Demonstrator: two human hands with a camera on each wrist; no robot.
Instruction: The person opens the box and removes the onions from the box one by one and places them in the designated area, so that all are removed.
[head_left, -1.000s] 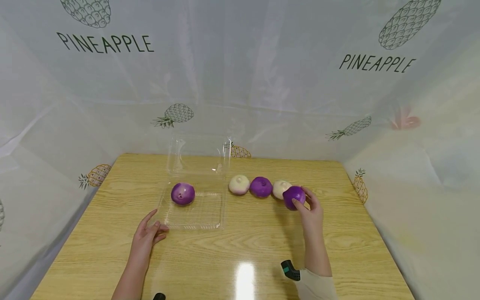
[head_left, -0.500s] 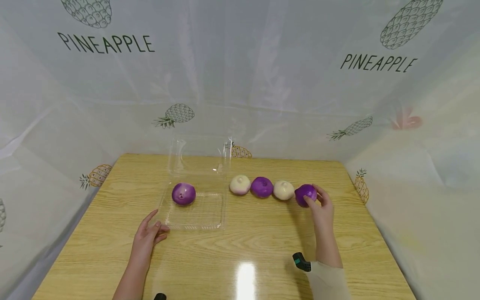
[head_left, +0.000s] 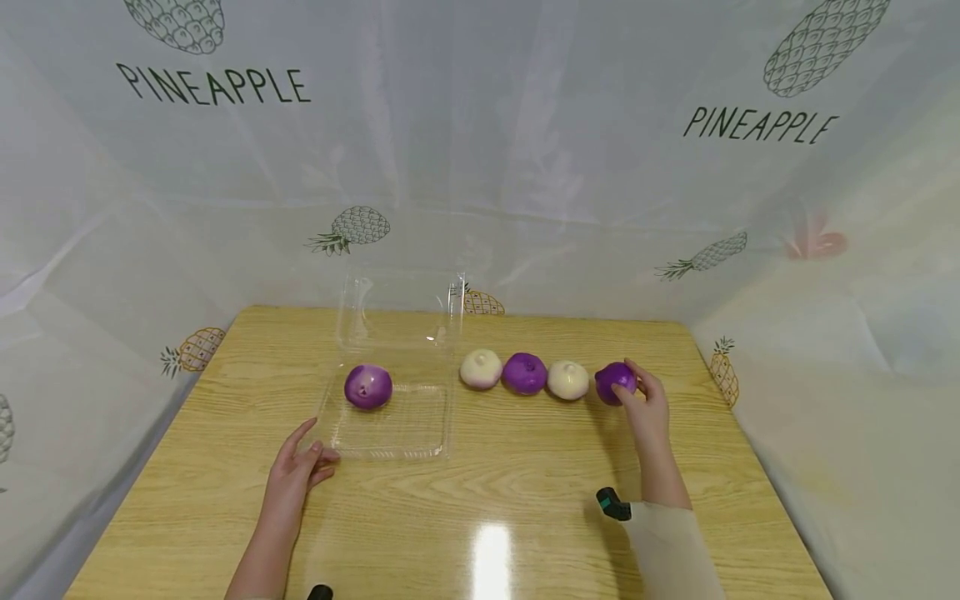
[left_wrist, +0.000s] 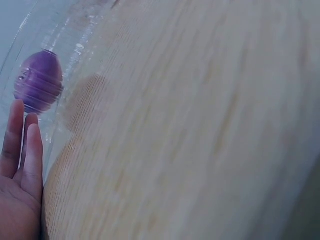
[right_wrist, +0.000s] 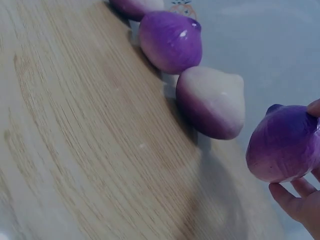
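A clear plastic container [head_left: 397, 429] sits open on the bench [head_left: 405, 525], its lid [head_left: 397, 304] raised at the far side. One purple-and-white onion [head_left: 368, 387] lies in its far left part. The left hand [head_left: 294, 469], fingers relaxed, is at its near left corner. Right of it, a pale onion [head_left: 481, 369], a violet onion [head_left: 525, 373] and a white onion [head_left: 567, 380] form a row; just beyond, the right hand [head_left: 647, 404] pinches a deep purple onion [head_left: 614, 384].

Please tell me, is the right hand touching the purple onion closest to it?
Touching. In the right wrist view, the right hand holds the purple onion, with fingers against its upper and lower sides.
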